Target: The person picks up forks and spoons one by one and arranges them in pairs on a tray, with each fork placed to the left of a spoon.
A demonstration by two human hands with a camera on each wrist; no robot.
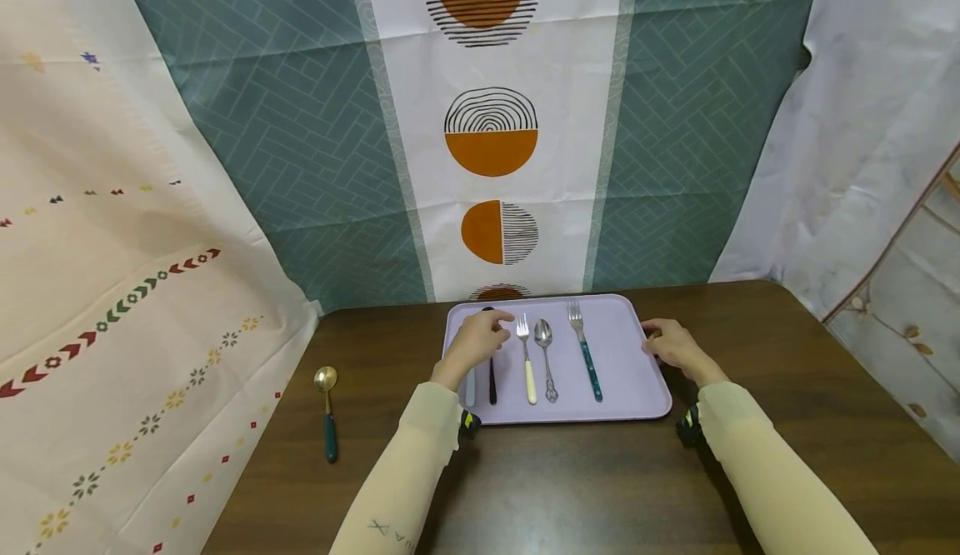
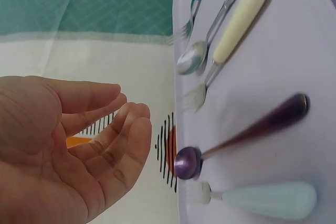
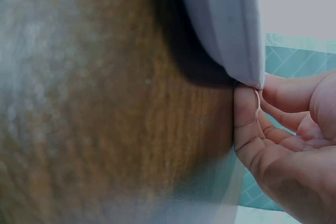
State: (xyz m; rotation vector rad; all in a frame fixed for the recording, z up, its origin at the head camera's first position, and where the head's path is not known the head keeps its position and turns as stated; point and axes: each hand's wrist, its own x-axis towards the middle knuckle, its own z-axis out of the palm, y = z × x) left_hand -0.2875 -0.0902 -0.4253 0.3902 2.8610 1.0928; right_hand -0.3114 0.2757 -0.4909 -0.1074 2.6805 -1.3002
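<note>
A lilac tray (image 1: 637, 392) lies on the table with several pieces of cutlery on it. From left to right are a fork with a pale blue handle (image 2: 270, 200), a dark purple spoon (image 2: 257, 128), a cream-handled fork (image 1: 530, 380), a silver spoon (image 1: 543, 335) and a green-handled fork (image 1: 588, 365). Above the tray's left part hovers my left hand (image 1: 477, 340), its fingers loosely bent and holding nothing. It partly hides the purple spoon and the pale blue fork in the head view. My right hand (image 1: 677, 347) pinches the tray's right rim between thumb and fingers.
A gold spoon with a dark green handle (image 1: 330, 426) lies on the brown wooden table (image 1: 555, 480), left of the tray. Patterned cloth (image 1: 491, 63) hangs behind the table, and more cloth hangs at both sides.
</note>
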